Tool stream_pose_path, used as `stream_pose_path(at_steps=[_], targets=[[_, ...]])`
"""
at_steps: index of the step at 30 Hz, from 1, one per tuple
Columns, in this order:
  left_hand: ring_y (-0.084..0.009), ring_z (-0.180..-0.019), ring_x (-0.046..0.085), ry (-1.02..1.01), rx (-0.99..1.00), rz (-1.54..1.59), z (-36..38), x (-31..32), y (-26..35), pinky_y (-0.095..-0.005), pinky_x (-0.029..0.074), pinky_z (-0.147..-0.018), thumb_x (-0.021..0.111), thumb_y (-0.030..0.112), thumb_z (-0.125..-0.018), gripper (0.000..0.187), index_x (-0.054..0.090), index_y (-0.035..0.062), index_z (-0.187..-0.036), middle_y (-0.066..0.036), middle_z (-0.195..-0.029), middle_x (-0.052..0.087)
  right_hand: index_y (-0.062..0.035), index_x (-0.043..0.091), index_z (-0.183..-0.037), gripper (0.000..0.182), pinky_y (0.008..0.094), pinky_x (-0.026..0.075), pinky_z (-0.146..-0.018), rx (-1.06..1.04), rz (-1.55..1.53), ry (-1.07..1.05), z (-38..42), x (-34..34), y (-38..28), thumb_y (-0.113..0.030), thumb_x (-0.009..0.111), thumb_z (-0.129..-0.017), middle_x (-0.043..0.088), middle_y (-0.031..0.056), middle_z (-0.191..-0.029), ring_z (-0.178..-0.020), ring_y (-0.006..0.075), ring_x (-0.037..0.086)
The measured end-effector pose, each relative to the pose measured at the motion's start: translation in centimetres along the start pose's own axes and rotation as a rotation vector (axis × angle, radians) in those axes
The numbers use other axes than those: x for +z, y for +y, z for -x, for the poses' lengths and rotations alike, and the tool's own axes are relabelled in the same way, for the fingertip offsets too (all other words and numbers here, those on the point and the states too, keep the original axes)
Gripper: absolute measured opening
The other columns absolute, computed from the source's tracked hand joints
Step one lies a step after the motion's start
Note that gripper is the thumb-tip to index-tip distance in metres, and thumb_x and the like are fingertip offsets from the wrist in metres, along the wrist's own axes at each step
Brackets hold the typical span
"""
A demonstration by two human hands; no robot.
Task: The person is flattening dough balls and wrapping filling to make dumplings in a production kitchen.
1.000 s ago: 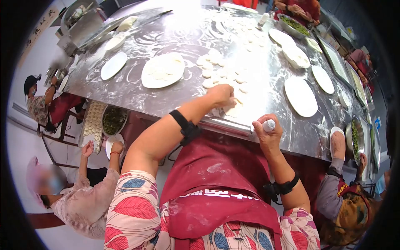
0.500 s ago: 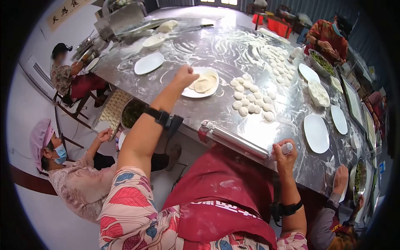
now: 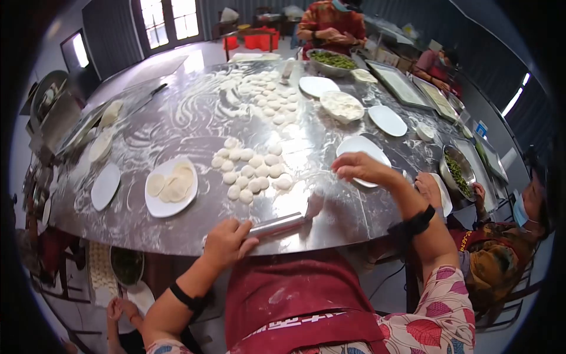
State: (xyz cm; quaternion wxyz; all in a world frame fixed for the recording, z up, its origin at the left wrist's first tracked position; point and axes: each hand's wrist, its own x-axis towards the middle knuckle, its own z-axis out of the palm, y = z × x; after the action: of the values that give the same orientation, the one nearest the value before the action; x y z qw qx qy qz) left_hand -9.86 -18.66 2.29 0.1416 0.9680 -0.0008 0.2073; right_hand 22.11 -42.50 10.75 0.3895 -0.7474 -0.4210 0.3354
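The left hand (image 3: 227, 241) has its fingers curled around the near end of a metal rolling pin (image 3: 282, 223), which lies at a slant on the floured steel table (image 3: 194, 112) close to the edge — gripped at the end, so the barrel stays free on the surface. The right hand (image 3: 358, 167) hovers over the rim of an empty white plate (image 3: 358, 144), fingers loosely bent and pinched toward each other; whether anything sits between them I cannot tell.

Between the two hands and a little beyond lies a cluster of small dough pieces (image 3: 250, 171), flour-dusted (likely to keep them from sticking). To their left, a plate of flattened wrappers (image 3: 171, 186) holds finished rounds, just beside another bare plate (image 3: 105, 186). At the right edge, a seated person's hand (image 3: 429, 187) rests near a bowl of green filling (image 3: 457, 171).
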Motion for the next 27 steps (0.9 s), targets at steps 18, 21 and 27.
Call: stream_pose_path(at_steps=[18,21,27], targets=[[-0.0193,-0.063,0.056,0.026,0.096,-0.097,-1.0,0.4,-0.8,-0.0313,0.045,-0.056,0.067,0.038,-0.081,0.037,0.066,0.0072,-0.102,-0.005,-0.077,0.057,-0.0032,0.072,-0.088,0.022,0.0362,0.052,-0.074,-0.022,0.805,0.522,-23.4,-16.6,12.3,-0.012,0.076,-0.068,0.07,0.0171,-0.086,-0.08,0.0322,0.067],[-0.0196,-0.065,0.057,0.036,0.092,-0.087,-0.8,0.5,-0.8,-0.0314,0.045,-0.057,0.067,0.038,-0.081,0.037,0.066,0.0074,-0.103,-0.005,-0.079,0.058,-0.0019,0.07,-0.083,0.014,0.0329,0.049,-0.059,0.132,0.615,0.463,-23.6,-17.2,11.8,-0.007,0.069,-0.069,0.066,0.0085,-0.071,-0.062,0.0189,0.062],[-0.0214,-0.069,0.057,0.028,0.073,-0.08,0.0,0.8,-0.8,-0.0328,0.046,-0.059,0.067,0.036,-0.081,0.037,0.065,0.0068,-0.105,-0.006,-0.082,0.058,-0.0011,0.066,-0.091,0.012,0.0222,0.047,-0.06,0.066,-0.188,0.098,-19.1,-15.5,6.9,-0.008,0.069,-0.081,0.062,-0.0007,-0.074,-0.063,0.0082,0.056]])
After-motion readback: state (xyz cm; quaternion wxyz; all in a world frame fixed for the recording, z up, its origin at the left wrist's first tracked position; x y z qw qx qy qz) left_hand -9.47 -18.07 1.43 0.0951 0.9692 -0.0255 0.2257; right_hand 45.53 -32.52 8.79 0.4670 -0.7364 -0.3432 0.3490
